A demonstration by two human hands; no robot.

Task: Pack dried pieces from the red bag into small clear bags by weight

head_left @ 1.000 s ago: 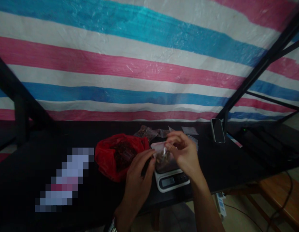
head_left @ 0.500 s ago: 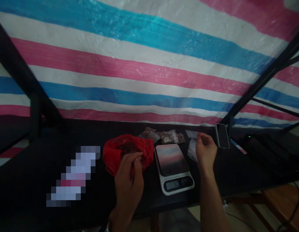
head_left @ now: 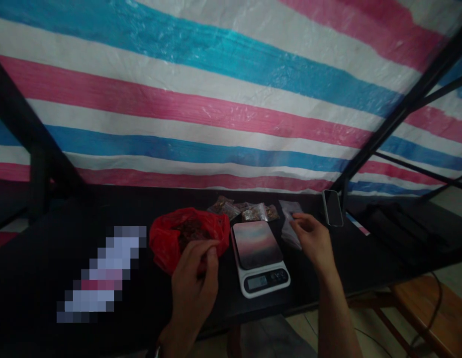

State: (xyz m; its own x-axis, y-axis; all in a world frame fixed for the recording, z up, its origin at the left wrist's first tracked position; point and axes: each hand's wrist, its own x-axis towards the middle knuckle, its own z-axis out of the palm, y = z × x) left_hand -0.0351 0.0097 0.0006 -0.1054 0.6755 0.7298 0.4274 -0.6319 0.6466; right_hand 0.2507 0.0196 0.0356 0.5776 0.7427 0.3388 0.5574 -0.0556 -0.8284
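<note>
From afar I see the left hand [head_left: 195,278] curled narrow over the near side of the red bag [head_left: 164,247] and the right hand [head_left: 315,242], fingers bent (whether either pinches anything, I cannot tell), at the clear pouches [head_left: 289,231] beside the scale [head_left: 249,271].

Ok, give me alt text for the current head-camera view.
A person's right hand is at thin clear plastic bags on a black table, while the left hand is at the near side of a red bag holding dark material. A white digital scale sits between the hands, with small filled bags behind it and a phone farther right.
</note>
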